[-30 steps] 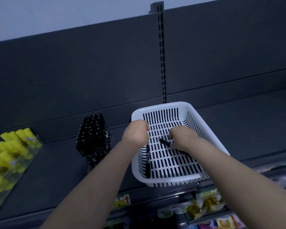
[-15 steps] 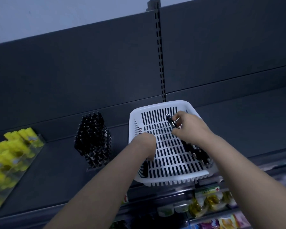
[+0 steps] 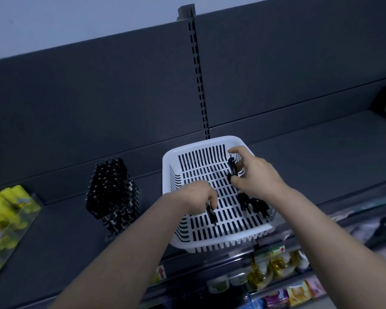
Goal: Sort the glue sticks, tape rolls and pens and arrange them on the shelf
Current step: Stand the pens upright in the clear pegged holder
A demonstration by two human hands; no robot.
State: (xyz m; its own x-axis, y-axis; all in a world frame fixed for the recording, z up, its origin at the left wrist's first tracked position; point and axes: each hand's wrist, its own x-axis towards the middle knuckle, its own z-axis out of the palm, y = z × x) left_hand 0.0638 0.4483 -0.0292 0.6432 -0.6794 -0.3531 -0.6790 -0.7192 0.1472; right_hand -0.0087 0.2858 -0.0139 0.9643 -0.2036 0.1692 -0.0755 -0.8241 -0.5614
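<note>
Hands (image 3: 198,200) around pens (image 3: 232,167) inside basket (image 3: 170,160)

Bare forearms, bare left hand (image 3: 196,200), right hand (image 3: 257,178)

Left hand (image 3: 196,199) grips black pen (image 3: 211,214) inside white slotted basket (image 3: 187,150) on dark shelf (image 3: 321,166); right hand (image 3: 256,175) pinches another pen (image 3: 232,166) near far wall. Loose pens (image 3: 254,206) under right wrist. Stacked pens (image 3: 112,190), yellow glue sticks (image 3: 7,208) at left.

Dim rm: dark grey shelf (image 3: 310,157) w/ slotted upright (image 3: 198,74), pale wall (image 3: 76,18) above.
</note>
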